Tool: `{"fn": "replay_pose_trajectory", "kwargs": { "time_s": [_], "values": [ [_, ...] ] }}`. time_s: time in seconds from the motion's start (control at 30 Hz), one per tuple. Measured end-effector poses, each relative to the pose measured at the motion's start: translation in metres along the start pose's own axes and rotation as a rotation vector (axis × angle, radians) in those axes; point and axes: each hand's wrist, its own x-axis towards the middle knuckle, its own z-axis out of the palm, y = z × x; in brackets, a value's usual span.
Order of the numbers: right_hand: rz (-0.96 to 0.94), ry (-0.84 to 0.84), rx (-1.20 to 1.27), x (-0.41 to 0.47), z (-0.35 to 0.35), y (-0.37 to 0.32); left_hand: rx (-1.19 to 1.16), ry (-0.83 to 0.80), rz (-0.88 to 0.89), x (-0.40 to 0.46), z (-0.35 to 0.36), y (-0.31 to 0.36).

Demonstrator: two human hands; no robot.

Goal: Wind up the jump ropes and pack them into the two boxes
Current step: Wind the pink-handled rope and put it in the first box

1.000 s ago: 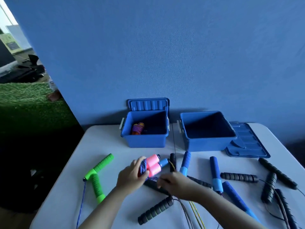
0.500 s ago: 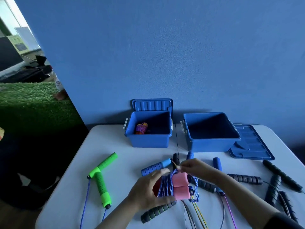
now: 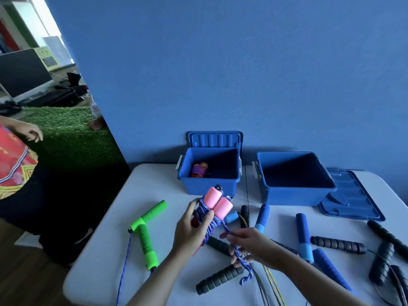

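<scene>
Nearest on the white surface (image 3: 106, 266) lies a black foam-handled rope handle (image 3: 219, 279), with thin cords running off the near edge beside it. Just above it the right hand (image 3: 249, 244) has its grip closed on the loose tail of blue cord (image 3: 240, 259), which hangs from the fingers and ends in a frayed tip. To the left, the left hand (image 3: 192, 230) grips the wound pink-handled jump rope (image 3: 215, 204) around its blue coils, thumb across the front, holding it up off the surface with the two pink handles side by side and pointing up and far. The cord runs taut from the bundle down to the right hand.

Left of the hands, the green-handled jump rope (image 3: 145, 226) lies unwound, its handles making an L. To the right, blue handles (image 3: 303, 235) and more black foam handles (image 3: 336, 245) lie scattered.

Farther back stand the two boxes. The left box (image 3: 209, 186), lid (image 3: 215, 139) raised behind it, holds one wound rope bundle (image 3: 199, 170) in its left corner. The right box (image 3: 293, 195) shows only a dark interior; its lid (image 3: 351, 199) lies flat just to its right. Behind is a blue wall (image 3: 242, 62). At the far left stands another person (image 3: 15, 160) in a patterned red top.
</scene>
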Motion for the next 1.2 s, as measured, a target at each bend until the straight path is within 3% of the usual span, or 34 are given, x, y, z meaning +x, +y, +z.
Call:
{"fn": "replay_pose_trajectory", "kwargs": {
  "time_s": [0.07,0.13,0.23,0.37,0.53,0.6,0.73,0.9,1.07,1.2],
  "values": [
    [0.040,0.019,-0.036,0.001,0.007,-0.002,0.142,0.083,-0.030,0.005,-0.002,-0.003],
    [0.033,0.072,-0.297,0.001,0.012,-0.006,0.263,0.144,-0.087,0.010,-0.007,-0.012],
    [-0.082,0.162,-0.632,0.004,0.017,-0.011,0.420,0.046,-0.156,0.016,-0.016,-0.030],
    [-0.203,0.279,-0.639,0.009,0.023,-0.022,0.673,-0.182,-0.101,0.002,-0.010,-0.038],
    [-0.229,0.319,-0.518,0.016,0.021,-0.030,0.817,-0.158,0.114,-0.018,0.006,-0.034],
    [-0.221,0.333,-0.509,0.017,0.019,-0.031,0.801,-0.116,0.226,-0.021,0.009,-0.031],
    [-0.169,0.165,-0.191,0.015,0.008,-0.033,0.700,-0.087,0.290,-0.026,0.011,-0.032],
    [-0.215,0.277,-0.540,0.018,-0.001,-0.031,0.629,-0.057,0.202,-0.032,0.011,-0.024],
    [-0.203,0.371,-0.606,0.020,-0.006,-0.033,0.644,-0.109,0.117,-0.035,0.018,-0.015],
    [-0.171,0.416,-0.567,0.022,-0.012,-0.031,0.627,-0.052,0.153,-0.036,0.021,-0.015]
  ]
}}
